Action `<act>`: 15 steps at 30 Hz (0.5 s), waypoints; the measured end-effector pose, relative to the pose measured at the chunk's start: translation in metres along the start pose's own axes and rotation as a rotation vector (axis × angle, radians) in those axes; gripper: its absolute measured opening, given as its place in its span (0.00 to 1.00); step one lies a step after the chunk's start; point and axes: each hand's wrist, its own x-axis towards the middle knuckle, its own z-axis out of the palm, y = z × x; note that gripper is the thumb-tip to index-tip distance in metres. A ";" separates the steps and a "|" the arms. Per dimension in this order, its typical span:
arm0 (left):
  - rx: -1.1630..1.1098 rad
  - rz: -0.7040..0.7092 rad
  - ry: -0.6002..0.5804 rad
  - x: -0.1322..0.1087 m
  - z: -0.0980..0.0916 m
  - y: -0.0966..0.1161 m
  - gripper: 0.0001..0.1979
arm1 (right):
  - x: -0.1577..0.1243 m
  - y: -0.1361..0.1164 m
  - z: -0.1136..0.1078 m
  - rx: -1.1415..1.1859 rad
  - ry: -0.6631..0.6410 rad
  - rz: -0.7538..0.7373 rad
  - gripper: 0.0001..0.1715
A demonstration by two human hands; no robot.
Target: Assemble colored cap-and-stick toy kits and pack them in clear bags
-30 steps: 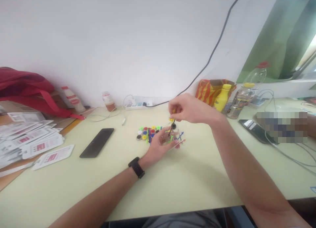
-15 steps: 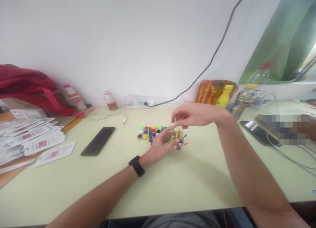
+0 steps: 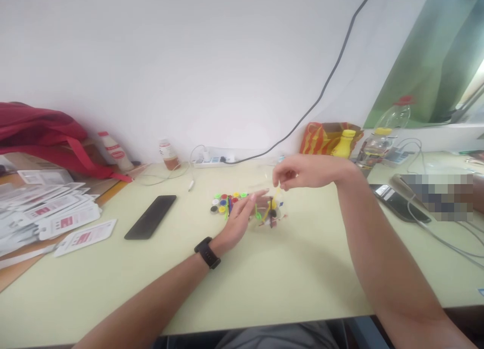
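Note:
A cluster of small coloured round pieces lies on the pale green table, with several thin coloured sticks just to its right. My left hand, a black watch on its wrist, rests on the table beside the sticks with its fingers stretched out flat. My right hand hovers above the sticks, thumb and forefinger pinched on the top of a thin yellow stick that slants down into the pile.
A black phone lies left of centre. White packets and a red bag are at far left. A power strip, bottles, a yellow bottle, another phone and cables line the back and right.
My right hand dropped from holding a black-and-yellow piece up high and now pinches a yellow stick over the pile. My left hand flattened out on the table.

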 end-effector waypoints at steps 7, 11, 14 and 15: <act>0.001 0.084 0.073 0.003 -0.009 -0.014 0.32 | -0.024 -0.027 -0.012 0.078 0.830 -0.229 0.12; 0.032 0.109 0.133 0.004 -0.010 -0.017 0.34 | -0.023 -0.023 -0.013 0.056 0.736 -0.106 0.09; 0.060 0.142 0.194 0.005 -0.012 -0.019 0.34 | -0.016 -0.015 -0.010 0.125 0.636 -0.053 0.10; 0.073 0.154 0.213 0.005 -0.013 -0.019 0.34 | -0.014 -0.013 -0.009 0.143 0.647 -0.048 0.11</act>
